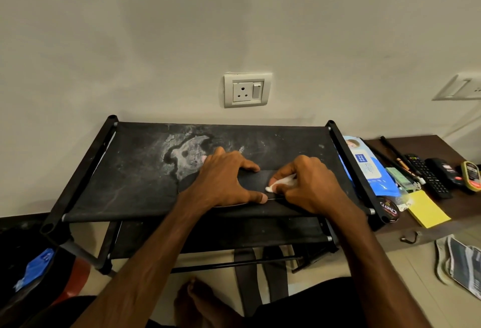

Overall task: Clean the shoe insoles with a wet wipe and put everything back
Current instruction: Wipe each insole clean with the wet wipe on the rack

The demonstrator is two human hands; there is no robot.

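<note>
Right of the black fabric shoe rack (135,176) sit blue wet-wipe pack (369,168), black polish tin (389,210) and yellow sticky-note pad (426,209). On its top shelf the dark flat insole (256,179) is mostly covered: left grip (223,179) clamps it across, right grip (309,187) pinches white wet wipe (283,180) onto it.

The top shelf (135,171) of the black fabric shoe rack is stained with a pale, dusty patch (187,155) – a dark insole (253,179) lies flat near its front edge. Just right of the rack, a brown tabletop (458,205) carries a blue wipes pack (369,168), a yellow sticky-note pad (426,209), a round polish tin (389,211), a black remote (428,175) and some pens (398,161). On the floor (390,262) under the rack lie two more insoles (246,270)
</note>
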